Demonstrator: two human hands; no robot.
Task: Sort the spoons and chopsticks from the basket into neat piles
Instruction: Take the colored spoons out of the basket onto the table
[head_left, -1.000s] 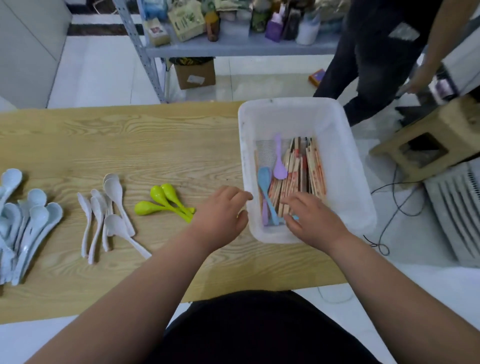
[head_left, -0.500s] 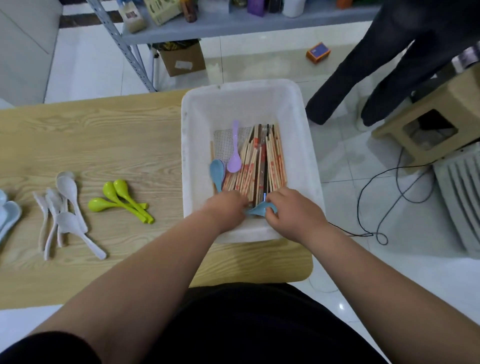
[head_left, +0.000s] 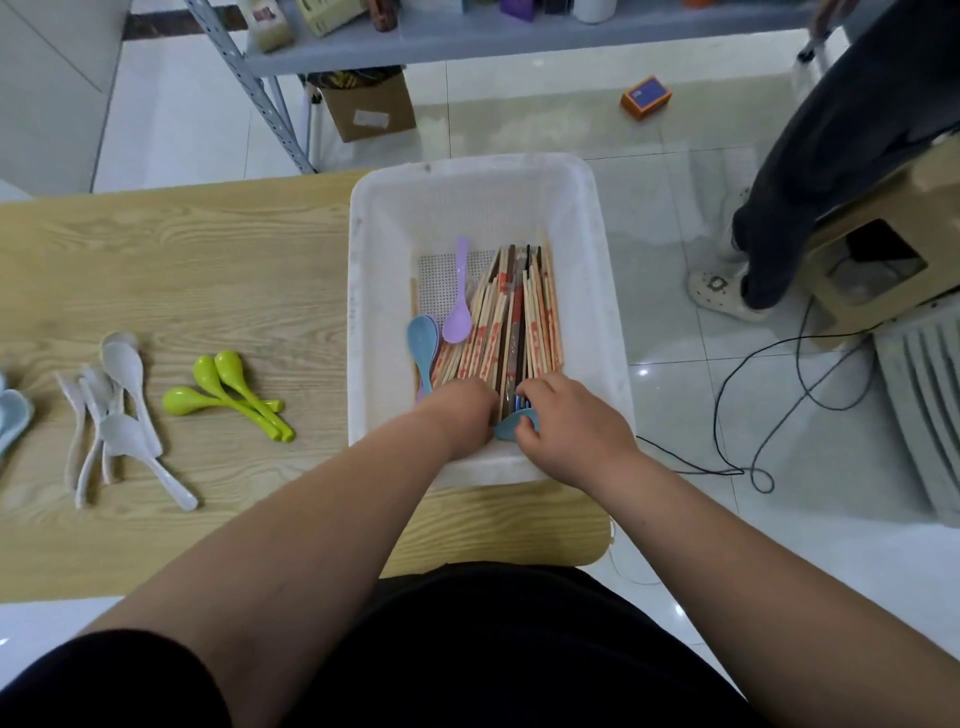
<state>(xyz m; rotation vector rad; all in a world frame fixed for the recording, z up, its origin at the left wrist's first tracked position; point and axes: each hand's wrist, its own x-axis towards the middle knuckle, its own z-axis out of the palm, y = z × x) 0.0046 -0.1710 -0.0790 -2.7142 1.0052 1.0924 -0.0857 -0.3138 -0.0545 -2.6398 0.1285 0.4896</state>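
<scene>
Since a second ago my left hand (head_left: 462, 415) has left the table edge for the white basket (head_left: 363, 312), knuckles over the near ends of the chopsticks (head_left: 519, 322), its fingers curled under so I cannot tell whether they grip anything. My right hand (head_left: 569, 434), at its 3 o'clock, pinches the bowl of a blue spoon (head_left: 514, 425) at the basket's 6 o'clock end, as it did half a second back. The other blue spoon (head_left: 423, 348) and purple spoon (head_left: 458, 317) lie unmoved at the chopsticks' 9 o'clock, with green spoons (head_left: 231, 366) and white spoons (head_left: 124, 369) piled on the table (head_left: 208, 260) farther toward 9 o'clock.
</scene>
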